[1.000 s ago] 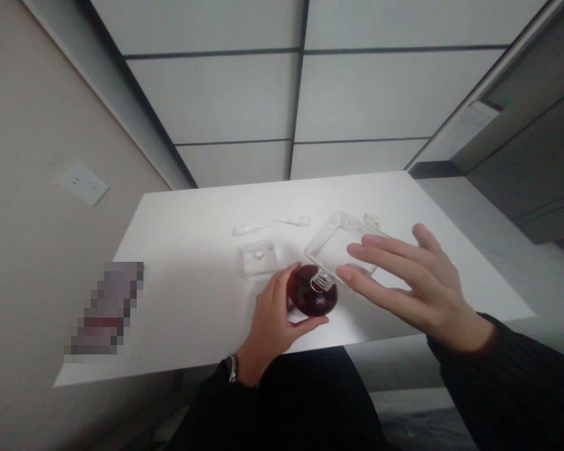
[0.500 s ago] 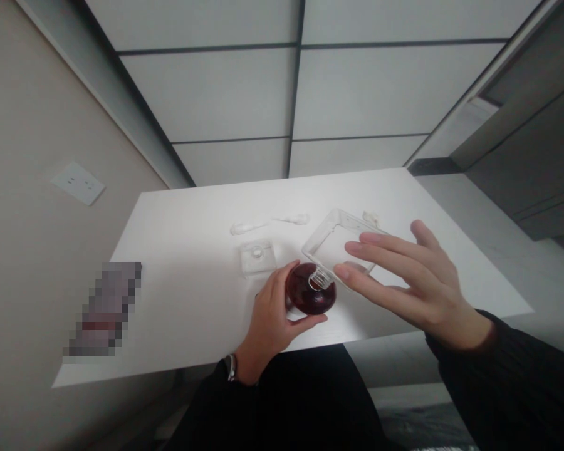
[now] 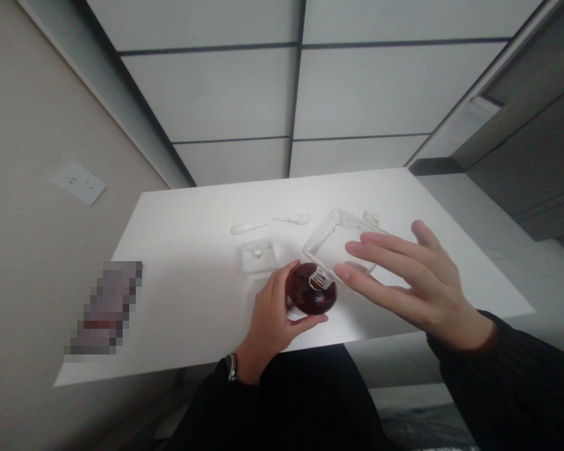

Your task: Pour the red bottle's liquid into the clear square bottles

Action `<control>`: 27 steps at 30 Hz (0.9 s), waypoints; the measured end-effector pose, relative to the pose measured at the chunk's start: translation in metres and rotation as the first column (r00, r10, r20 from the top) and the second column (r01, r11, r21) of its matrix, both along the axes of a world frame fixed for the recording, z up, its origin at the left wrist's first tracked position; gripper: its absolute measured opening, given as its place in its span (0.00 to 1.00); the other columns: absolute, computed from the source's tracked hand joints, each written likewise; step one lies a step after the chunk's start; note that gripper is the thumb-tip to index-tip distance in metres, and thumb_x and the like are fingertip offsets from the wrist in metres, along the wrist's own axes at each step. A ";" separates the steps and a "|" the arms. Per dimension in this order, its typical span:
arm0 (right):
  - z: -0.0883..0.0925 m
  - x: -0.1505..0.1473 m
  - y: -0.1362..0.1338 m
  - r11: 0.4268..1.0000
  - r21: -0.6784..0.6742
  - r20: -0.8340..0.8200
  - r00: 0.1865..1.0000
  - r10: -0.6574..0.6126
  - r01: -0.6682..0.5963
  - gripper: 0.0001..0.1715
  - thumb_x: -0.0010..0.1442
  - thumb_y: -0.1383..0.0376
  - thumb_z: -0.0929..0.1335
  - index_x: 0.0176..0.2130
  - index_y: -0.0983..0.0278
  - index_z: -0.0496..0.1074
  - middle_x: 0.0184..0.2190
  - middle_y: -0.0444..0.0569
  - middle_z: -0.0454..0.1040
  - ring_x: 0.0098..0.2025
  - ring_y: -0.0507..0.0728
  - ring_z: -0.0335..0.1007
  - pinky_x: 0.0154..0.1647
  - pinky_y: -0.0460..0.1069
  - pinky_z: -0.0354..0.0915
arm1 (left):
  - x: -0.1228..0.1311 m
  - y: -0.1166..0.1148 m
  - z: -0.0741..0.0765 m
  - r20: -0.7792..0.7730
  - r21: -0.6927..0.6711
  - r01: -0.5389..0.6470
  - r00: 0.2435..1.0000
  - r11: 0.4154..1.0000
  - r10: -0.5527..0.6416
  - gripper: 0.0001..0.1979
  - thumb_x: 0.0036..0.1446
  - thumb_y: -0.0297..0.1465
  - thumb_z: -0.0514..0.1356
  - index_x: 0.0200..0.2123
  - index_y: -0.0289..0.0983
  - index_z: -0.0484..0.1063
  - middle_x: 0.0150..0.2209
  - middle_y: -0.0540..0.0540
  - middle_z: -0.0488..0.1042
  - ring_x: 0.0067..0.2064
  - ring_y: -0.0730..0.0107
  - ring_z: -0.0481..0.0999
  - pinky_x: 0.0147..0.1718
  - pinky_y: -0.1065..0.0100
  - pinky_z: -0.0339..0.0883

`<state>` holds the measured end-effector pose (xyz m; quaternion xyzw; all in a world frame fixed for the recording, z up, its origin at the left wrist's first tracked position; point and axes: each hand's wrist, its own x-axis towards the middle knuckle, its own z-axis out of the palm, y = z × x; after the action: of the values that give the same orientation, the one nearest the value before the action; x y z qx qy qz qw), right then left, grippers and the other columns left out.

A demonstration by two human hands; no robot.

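My left hand is wrapped round the side of a round, dark red-brown glass bottle near the table's front edge. The bottle's clear, ridged neck shows on top and has no cap on it. My right hand is over a clear rectangular plastic box, its fingers stretched out and spread. Its thumb is hidden, so any hold from below cannot be seen. One edge of the box lies close to the bottle neck; whether they touch is unclear. Left of the bottle stands a clear square piece with a round knob.
Two thin whitish plastic pieces lie behind the square piece on the white table. A small crumpled pale bit is behind the box. A blurred-out flat object lies at the left edge, beside the wall.
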<state>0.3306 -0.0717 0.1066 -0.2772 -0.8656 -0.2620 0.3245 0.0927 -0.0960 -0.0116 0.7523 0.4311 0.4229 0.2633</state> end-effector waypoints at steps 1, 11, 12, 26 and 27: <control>0.000 0.000 0.000 1.000 0.000 -0.002 1.000 -0.003 0.003 0.31 0.62 0.81 0.73 0.56 0.52 0.77 0.55 0.41 0.83 0.58 0.55 0.80 0.72 0.56 0.68 | 0.000 0.000 0.000 -0.001 0.003 -0.002 1.000 1.000 0.002 0.47 0.56 0.52 0.73 0.70 0.43 0.57 0.63 0.36 0.75 0.63 0.45 0.78 0.60 0.46 0.75; -0.001 -0.001 -0.001 1.000 0.007 -0.011 1.000 -0.009 0.009 0.32 0.61 0.81 0.73 0.56 0.51 0.77 0.54 0.40 0.83 0.58 0.55 0.80 0.70 0.55 0.70 | 0.001 0.001 0.003 0.012 0.044 -0.012 1.000 0.999 0.012 0.44 0.59 0.55 0.70 0.70 0.43 0.58 0.62 0.36 0.76 0.61 0.46 0.80 0.59 0.48 0.77; 0.000 -0.001 -0.001 1.000 0.014 -0.013 1.000 -0.022 0.022 0.31 0.61 0.80 0.74 0.56 0.49 0.76 0.54 0.39 0.83 0.58 0.55 0.80 0.68 0.55 0.72 | 0.001 0.000 0.003 0.010 0.039 -0.013 1.000 0.999 0.012 0.44 0.59 0.55 0.70 0.69 0.43 0.58 0.62 0.36 0.76 0.61 0.46 0.80 0.59 0.48 0.77; -0.002 -0.002 -0.002 1.000 -0.025 -0.021 1.000 -0.001 0.000 0.30 0.62 0.81 0.73 0.55 0.53 0.77 0.54 0.42 0.84 0.59 0.54 0.78 0.75 0.54 0.63 | 0.001 -0.001 0.002 0.040 0.004 -0.011 0.999 1.000 0.011 0.44 0.59 0.56 0.69 0.70 0.44 0.59 0.62 0.37 0.76 0.61 0.46 0.79 0.59 0.47 0.76; -0.001 -0.002 -0.003 1.000 -0.029 -0.015 1.000 -0.001 0.001 0.30 0.62 0.80 0.73 0.55 0.53 0.77 0.54 0.42 0.84 0.59 0.54 0.78 0.74 0.54 0.63 | 0.001 -0.001 0.002 0.042 0.002 -0.009 0.999 1.000 0.009 0.44 0.59 0.56 0.69 0.70 0.44 0.59 0.62 0.37 0.76 0.61 0.46 0.79 0.59 0.47 0.76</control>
<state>0.3287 -0.0743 0.1055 -0.2842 -0.8666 -0.2475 0.3270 0.0941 -0.0974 -0.0092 0.7416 0.4283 0.4404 0.2696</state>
